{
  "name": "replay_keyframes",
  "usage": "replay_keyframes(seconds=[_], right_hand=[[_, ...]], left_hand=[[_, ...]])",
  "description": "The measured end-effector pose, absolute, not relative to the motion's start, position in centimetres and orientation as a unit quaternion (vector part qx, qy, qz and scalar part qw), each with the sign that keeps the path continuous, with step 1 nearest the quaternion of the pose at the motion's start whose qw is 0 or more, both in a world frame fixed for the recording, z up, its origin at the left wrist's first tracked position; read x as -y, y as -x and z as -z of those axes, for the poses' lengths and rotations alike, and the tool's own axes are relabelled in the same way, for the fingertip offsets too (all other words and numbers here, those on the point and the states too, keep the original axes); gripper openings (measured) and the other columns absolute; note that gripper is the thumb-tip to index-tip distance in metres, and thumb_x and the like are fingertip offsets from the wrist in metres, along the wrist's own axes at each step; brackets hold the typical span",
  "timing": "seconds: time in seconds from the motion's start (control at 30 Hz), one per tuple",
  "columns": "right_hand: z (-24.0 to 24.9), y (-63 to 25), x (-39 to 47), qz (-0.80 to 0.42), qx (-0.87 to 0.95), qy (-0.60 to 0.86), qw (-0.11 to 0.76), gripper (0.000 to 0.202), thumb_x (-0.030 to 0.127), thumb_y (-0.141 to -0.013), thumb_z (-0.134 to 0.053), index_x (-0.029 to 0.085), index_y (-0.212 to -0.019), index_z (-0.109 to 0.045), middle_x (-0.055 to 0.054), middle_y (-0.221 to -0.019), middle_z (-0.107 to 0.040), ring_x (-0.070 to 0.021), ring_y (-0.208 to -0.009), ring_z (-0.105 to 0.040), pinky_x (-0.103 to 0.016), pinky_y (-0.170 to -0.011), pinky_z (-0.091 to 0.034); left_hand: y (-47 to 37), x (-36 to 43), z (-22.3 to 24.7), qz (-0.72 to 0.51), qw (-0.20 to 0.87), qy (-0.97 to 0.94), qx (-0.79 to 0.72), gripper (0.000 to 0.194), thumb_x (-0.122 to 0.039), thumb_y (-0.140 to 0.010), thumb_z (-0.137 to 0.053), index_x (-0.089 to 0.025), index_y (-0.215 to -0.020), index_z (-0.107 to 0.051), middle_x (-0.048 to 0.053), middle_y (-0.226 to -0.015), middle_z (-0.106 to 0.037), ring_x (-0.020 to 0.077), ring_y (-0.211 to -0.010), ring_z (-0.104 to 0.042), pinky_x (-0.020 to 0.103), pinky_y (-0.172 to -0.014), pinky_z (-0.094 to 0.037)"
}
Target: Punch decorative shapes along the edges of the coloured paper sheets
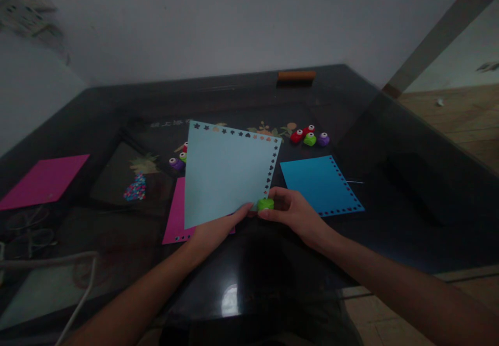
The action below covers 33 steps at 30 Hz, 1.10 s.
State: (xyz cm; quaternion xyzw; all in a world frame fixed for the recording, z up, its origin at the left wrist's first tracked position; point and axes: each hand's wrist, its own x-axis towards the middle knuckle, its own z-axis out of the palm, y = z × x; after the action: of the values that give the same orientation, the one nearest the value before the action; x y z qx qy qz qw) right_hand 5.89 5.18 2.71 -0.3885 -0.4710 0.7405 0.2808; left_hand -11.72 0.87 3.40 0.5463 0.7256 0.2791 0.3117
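A pale blue paper sheet (230, 174) is raised and tilted above the dark table, with small shapes cut out along its top and right edges. My left hand (222, 229) grips its lower edge, thumb on top. At the sheet's lower right corner sits a green punch (265, 204), and my right hand (294, 213) has its fingers closed round it. Under the sheet lies a pink sheet (177, 213) with punched holes along its bottom. To the right is a blue sheet (314, 185), punched along its right and bottom edges.
Several red, green and purple punches (310, 138) stand behind the blue sheet, others (177, 163) left of the raised sheet. Colourful confetti (135, 187) and another pink sheet (47, 181) lie left. A brown roll (296, 76) is at the back; a white rack (50, 258) is front left.
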Motion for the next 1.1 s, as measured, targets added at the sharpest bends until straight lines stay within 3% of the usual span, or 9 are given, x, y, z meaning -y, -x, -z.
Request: replay_keyframes(seconds=[0.2,0.43,0.67,1.1], right_hand=[[-2.85,-5.86,-5.2,-0.739,0.479,0.385,0.277,0.031,0.032,-0.059,-0.079,0.02,-0.076,-0.056,-0.001,-0.079,-0.067,-0.0194,-0.079,-0.064,-0.038,-0.08,-0.047],[-2.82,-5.89,-5.22,-0.738,0.481,0.382,0.28,0.031,0.032,-0.059,-0.079,0.02,-0.076,-0.056,0.0,-0.079,-0.066,-0.0187,-0.077,-0.063,-0.036,-0.078,-0.046],[-2.86,-5.93,-5.17,-0.737,0.48,0.385,0.279,0.032,0.033,-0.059,-0.079,0.021,-0.077,-0.056,0.0,-0.08,-0.066,-0.0182,-0.076,-0.063,-0.036,-0.076,-0.047],[-2.79,-5.81,-5.36,-0.73,0.497,0.37,0.29,0.031,0.036,-0.06,-0.079,0.021,-0.075,-0.056,0.0,-0.079,-0.065,-0.0184,-0.078,-0.063,-0.037,-0.079,-0.047]], left_hand=[[11.81,-0.83,-3.13,-0.288,0.334,-0.525,-0.728,0.037,-0.047,-0.075,-0.058,-0.024,-0.103,-0.066,0.005,-0.101,-0.072,0.0261,-0.115,-0.055,0.041,-0.109,-0.03],[11.77,-0.75,-3.36,-0.28,0.387,-0.507,-0.718,0.035,-0.043,-0.077,-0.055,-0.024,-0.104,-0.065,0.004,-0.1,-0.072,0.0248,-0.113,-0.057,0.039,-0.108,-0.033],[11.97,-0.74,-3.01,-0.284,0.367,-0.518,-0.718,0.037,-0.047,-0.076,-0.057,-0.025,-0.104,-0.065,0.005,-0.102,-0.072,0.0258,-0.121,-0.051,0.042,-0.111,-0.028],[12.0,-0.6,-2.81,-0.281,0.355,-0.527,-0.72,0.035,-0.05,-0.077,-0.056,-0.028,-0.102,-0.066,0.004,-0.102,-0.071,0.0281,-0.117,-0.054,0.044,-0.108,-0.033]])
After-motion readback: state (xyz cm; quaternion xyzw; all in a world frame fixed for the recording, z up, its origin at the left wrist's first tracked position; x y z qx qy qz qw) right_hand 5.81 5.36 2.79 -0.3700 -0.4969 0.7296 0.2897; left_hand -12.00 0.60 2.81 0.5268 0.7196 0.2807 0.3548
